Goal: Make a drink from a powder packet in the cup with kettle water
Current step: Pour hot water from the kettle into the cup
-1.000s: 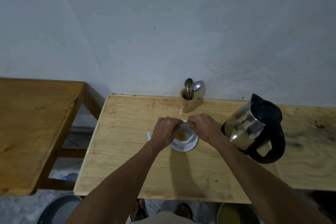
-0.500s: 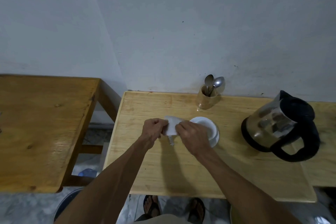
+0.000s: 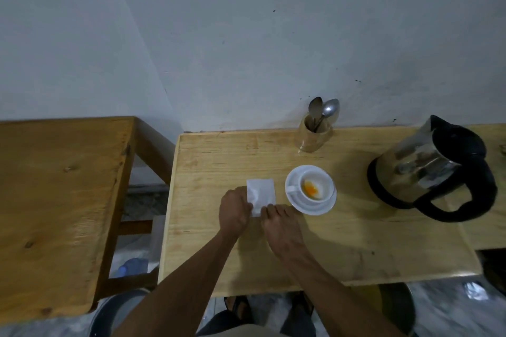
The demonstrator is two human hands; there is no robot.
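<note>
Left hand [image 3: 235, 212]: left of the cup [image 3: 316, 185], fingers curled, pinching the packet's left edge.
Right hand [image 3: 280, 224]: nearer than the cup, fingers together, laid flat on the packet's near edge.
Packet [image 3: 260, 193]: white, flat on the bench [image 3: 342, 241], just left of the cup.
Cup: on a saucer [image 3: 312, 208], orange powder [image 3: 310, 188] inside.
Kettle [image 3: 430, 169]: right of the cup, apart.
Spoons [image 3: 325, 111]: in a holder [image 3: 312, 135] behind the cup, against the wall [image 3: 246, 35].
Second bench [image 3: 63, 200]: darker wood, well left of the cup.

Packet [image 3: 260, 195] on table [image 3: 342, 249], left of cup [image 3: 315, 188] on saucer [image 3: 310, 206]; kettle [image 3: 430, 167] right; spoon holder [image 3: 313, 135] behind.
</note>
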